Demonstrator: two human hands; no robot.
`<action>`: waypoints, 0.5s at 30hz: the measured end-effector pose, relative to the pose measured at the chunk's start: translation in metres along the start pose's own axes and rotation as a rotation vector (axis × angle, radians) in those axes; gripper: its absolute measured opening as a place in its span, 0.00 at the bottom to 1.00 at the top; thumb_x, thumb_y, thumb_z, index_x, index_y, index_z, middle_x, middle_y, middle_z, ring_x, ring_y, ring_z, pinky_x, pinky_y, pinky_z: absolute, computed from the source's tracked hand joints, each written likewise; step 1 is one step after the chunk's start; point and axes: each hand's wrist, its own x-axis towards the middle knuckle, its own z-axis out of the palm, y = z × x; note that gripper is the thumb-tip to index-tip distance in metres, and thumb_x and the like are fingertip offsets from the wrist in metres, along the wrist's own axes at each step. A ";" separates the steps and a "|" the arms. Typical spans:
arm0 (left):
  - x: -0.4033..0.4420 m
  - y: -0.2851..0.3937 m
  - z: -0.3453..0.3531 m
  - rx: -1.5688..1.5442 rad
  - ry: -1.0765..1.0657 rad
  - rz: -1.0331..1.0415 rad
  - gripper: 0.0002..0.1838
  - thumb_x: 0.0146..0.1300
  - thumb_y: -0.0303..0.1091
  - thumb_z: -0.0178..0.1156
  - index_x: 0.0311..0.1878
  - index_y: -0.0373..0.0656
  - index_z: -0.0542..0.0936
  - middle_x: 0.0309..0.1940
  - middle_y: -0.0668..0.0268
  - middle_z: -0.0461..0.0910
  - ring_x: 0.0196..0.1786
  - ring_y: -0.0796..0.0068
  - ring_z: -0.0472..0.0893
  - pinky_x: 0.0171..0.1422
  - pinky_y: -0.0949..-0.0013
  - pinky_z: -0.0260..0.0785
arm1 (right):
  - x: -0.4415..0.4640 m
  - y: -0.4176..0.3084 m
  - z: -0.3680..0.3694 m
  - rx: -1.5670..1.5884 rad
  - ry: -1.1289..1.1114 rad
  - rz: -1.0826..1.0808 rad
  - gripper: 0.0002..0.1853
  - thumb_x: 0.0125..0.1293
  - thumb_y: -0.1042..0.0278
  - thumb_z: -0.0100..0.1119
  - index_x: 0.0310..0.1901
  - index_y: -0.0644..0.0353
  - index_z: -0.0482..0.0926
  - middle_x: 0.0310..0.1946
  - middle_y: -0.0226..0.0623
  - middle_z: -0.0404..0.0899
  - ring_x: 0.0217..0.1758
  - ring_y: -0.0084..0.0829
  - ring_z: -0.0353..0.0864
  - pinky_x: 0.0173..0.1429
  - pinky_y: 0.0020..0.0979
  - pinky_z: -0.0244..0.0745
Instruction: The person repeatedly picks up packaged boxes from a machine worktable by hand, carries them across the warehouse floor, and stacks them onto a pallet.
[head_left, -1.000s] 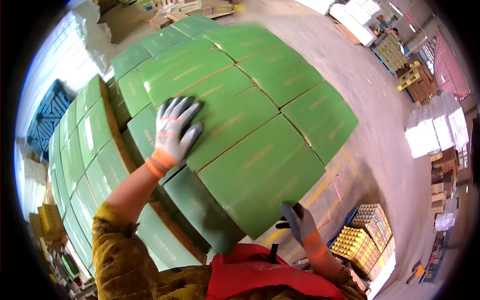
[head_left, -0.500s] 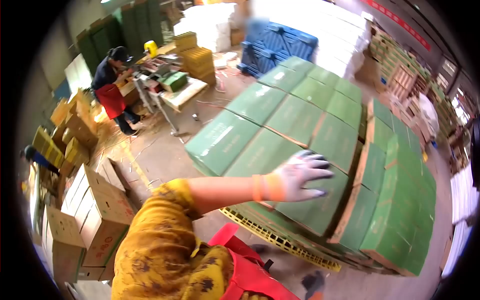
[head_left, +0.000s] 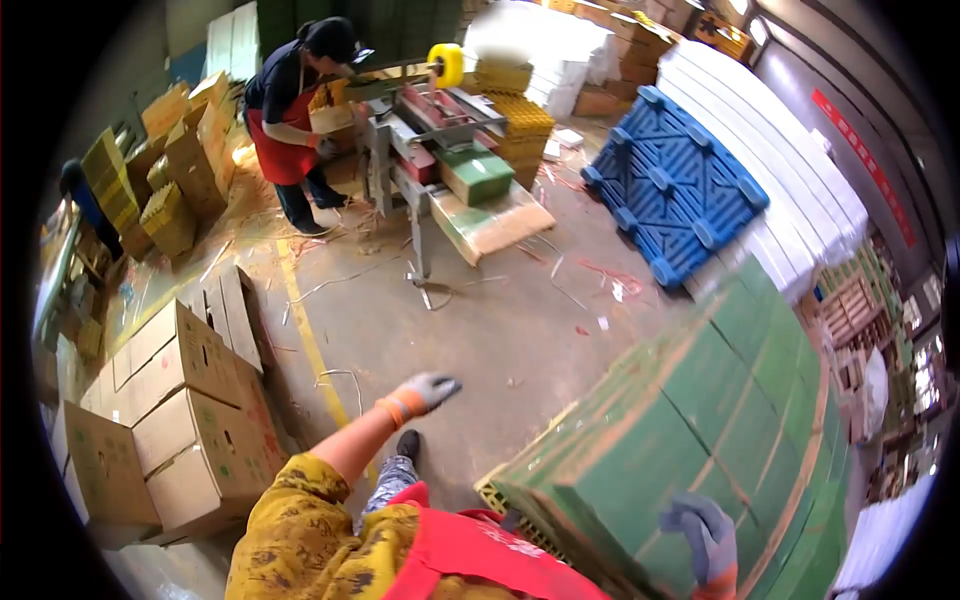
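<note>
1 gloved left hand (head_left: pixel 422 391) is hovering over the grey floor (head_left: pixel 480 340), its fingers extended and holding nothing. The gloved right hand (head_left: pixel 703 535) is hanging in front of the stacked green boxes (head_left: pixel 690 450), fingers loosely bent and holding nothing visible; I cannot tell whether it is touching them. Those boxes are sitting at the lower right, with the edge of a yellow pallet (head_left: pixel 490 495) showing beneath. Across the dusty floor, a yellow line (head_left: pixel 305 325) is running past a stack of brown cartons (head_left: pixel 200 430), and pale strips (head_left: pixel 570 288) and red scraps (head_left: pixel 582 330) are lying scattered. Farther off, 1 co-worker (head_left: pixel 285 105) in a red apron is bending beside a metal-framed machine (head_left: pixel 420 115), where 1 lone green box (head_left: pixel 475 175) is resting near a sloping board (head_left: pixel 505 228). 1 blue pallet (head_left: pixel 680 185) is leaning against white stacks (head_left: pixel 795 190), and 1 red banner (head_left: pixel 865 165) is hanging high at the right.
</note>
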 end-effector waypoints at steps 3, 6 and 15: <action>0.016 -0.052 -0.029 -0.118 -0.111 -0.245 0.29 0.65 0.57 0.53 0.53 0.39 0.79 0.48 0.51 0.81 0.53 0.57 0.79 0.59 0.63 0.68 | 0.143 -0.083 0.079 0.162 -0.136 -0.019 0.24 0.64 0.67 0.60 0.60 0.67 0.71 0.49 0.38 0.78 0.49 0.28 0.77 0.53 0.28 0.72; 0.032 -0.082 -0.073 -0.276 -0.032 -0.255 0.29 0.65 0.55 0.54 0.53 0.37 0.79 0.49 0.51 0.81 0.53 0.59 0.79 0.58 0.63 0.68 | 0.255 -0.109 0.129 -0.014 -0.353 -0.046 0.24 0.64 0.69 0.60 0.61 0.66 0.70 0.49 0.37 0.78 0.51 0.26 0.77 0.56 0.26 0.71; 0.147 -0.157 -0.176 -0.503 0.268 -0.584 0.23 0.66 0.46 0.57 0.53 0.34 0.79 0.47 0.61 0.83 0.48 0.77 0.78 0.55 0.72 0.69 | 0.563 -0.075 0.211 -0.260 -0.465 0.024 0.27 0.65 0.62 0.62 0.63 0.63 0.68 0.50 0.37 0.77 0.51 0.25 0.75 0.56 0.26 0.71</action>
